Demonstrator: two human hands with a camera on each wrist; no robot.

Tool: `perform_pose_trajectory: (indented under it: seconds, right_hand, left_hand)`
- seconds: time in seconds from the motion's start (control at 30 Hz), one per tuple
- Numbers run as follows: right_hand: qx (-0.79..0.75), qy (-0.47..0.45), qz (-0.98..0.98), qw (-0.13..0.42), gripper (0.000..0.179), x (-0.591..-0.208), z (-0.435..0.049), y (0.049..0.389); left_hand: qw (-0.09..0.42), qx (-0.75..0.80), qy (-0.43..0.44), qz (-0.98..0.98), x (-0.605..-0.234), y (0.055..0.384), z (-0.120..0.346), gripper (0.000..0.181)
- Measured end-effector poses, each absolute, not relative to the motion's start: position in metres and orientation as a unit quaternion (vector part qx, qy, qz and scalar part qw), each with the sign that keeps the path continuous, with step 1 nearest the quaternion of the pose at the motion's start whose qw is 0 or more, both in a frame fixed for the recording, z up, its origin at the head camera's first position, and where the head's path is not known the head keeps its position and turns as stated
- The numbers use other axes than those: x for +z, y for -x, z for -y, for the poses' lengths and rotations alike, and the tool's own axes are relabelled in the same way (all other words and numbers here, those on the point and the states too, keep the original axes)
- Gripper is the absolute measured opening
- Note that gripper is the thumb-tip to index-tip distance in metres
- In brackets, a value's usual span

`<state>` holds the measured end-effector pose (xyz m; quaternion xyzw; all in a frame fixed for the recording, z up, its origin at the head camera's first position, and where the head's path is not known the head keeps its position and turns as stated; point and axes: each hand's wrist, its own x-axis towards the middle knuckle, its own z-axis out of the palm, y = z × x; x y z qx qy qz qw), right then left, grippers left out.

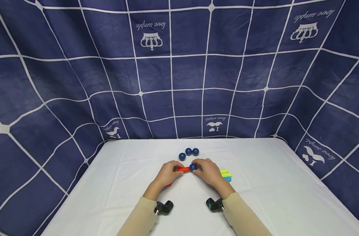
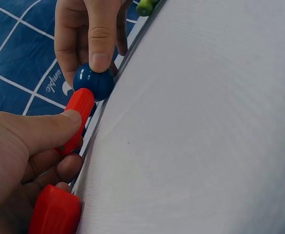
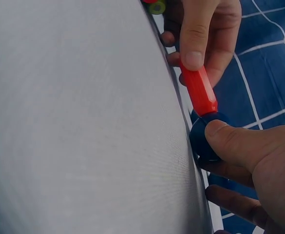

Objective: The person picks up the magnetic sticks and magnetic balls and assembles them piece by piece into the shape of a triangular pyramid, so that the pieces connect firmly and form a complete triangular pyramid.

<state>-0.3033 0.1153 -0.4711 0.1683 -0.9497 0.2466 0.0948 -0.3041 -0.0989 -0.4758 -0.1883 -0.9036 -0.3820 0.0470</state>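
Between thumb and fingers, my left hand [image 1: 168,173] pinches a red faceted rod [image 2: 79,117]. My right hand [image 1: 208,171] grips a glossy blue ball [image 1: 193,167] by its sides, thumb on the near face. Rod and ball meet end-on between the two hands, as the left wrist view shows. In the right wrist view the thumb covers part of the ball [image 3: 204,141], and the rod's far end is hidden in the left hand's fingers. A second red piece [image 2: 57,212] lies below the left hand, mostly hidden by it in the head view.
Beyond the hands, three loose blue balls [image 1: 188,151] sit on the white-covered table [image 1: 132,164]. Yellow-green rods [image 1: 226,175] and a light blue rod [image 1: 228,179] lie to the right of the right hand. Dark blue checked cloth [image 1: 188,72] hangs behind the table and along its sides.
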Motion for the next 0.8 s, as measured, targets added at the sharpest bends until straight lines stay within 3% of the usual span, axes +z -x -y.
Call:
perform_pose_trajectory:
  seconds: [0.33,0.63,0.8]
  right_hand:
    - [0.261,-0.177,0.945,0.081,0.036,-0.466,-0.118,0.302]
    - [0.264,-0.182,0.944,0.074,0.027,-0.453,-0.141,0.306]
    - [0.270,-0.176,0.946,0.043,0.022,-0.445,-0.161,0.309]
  left_hand:
    - [0.042,-0.370,0.179,0.911,-0.478,0.304,0.100,0.015]
    - [0.053,-0.365,0.172,0.913,-0.478,0.304,0.100,0.015]
    - [0.059,-0.365,0.174,0.913,-0.478,0.304,0.099,0.015]
